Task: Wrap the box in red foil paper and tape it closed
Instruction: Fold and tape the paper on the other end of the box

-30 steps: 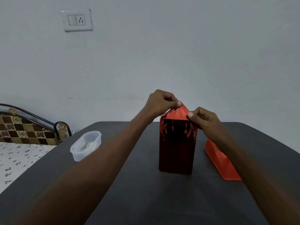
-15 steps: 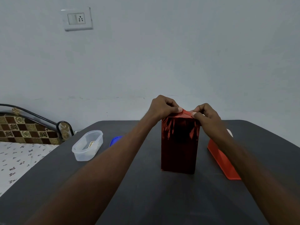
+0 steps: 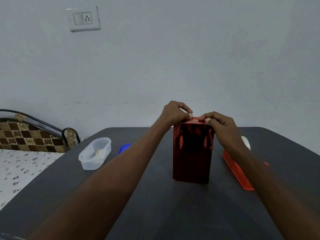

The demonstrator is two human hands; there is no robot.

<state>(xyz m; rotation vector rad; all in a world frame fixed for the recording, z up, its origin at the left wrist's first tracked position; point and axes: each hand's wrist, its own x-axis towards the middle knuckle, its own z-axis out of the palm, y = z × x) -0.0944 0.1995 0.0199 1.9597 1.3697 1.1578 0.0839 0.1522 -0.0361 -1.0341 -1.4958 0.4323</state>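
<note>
Head camera, looking forward and down along two bare forearms that reach out over a dark tabletop [image 3: 173, 213].

A tall box [image 3: 193, 153] covered in shiny red foil paper [image 3: 194, 138] stands upright near the middle of the tabletop, its long axis vertical. Its base rests on the surface and its top end is level with the hands.

The left hand [image 3: 174, 113] sits at the top left corner of the box, thumb and fingers pinched narrowly on the folded foil there. The right hand [image 3: 220, 124] sits at the top right corner, pinched the same way, thumb on the near side. Both press the foil flap down onto the top end; the two thumbs are near each other over the top edge. Neither hand is clearly nearer; each covers its own corner from directly above.

The flap looks almost flat, so the end fold appears nearly finished. Whether tape is already on it cannot be told.

Toward the left edge of the tabletop lies a clear plastic container [image 3: 95, 154], with a blue lid [image 3: 124, 148] just beside it. An orange tray [image 3: 237, 172] lies to the right of the box, partly hidden by the right forearm. A pale wall with a socket plate [image 3: 84, 18] rises behind.
</note>
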